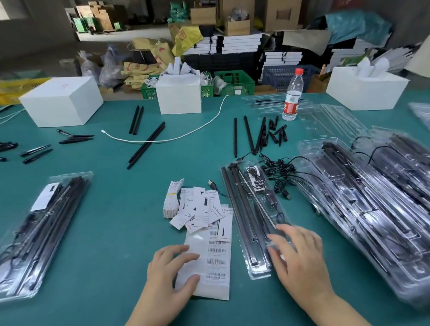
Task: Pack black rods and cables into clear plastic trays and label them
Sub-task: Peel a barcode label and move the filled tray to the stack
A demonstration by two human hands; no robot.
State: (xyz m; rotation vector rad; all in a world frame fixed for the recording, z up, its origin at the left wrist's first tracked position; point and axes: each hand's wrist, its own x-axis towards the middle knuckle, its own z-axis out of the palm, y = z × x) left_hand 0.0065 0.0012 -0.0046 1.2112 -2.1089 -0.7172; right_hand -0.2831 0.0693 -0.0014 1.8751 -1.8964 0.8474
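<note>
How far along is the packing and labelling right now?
Done: a packed, labelled tray lies at left. A stack of filled trays at right shows no labels. In hand: the right hand rests on an open tray holding rods and cable; the left hand touches the barcode label sheet. Left: loose rods and empty trays behind.

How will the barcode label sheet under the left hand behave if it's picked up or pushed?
The barcode label sheet looks like thin paper backing, so it would probably flop and bend when lifted by one edge. It lies flat on the smooth green table, so a push would likely slide it, which may be why the left hand rests on it. It seems very light.
</note>
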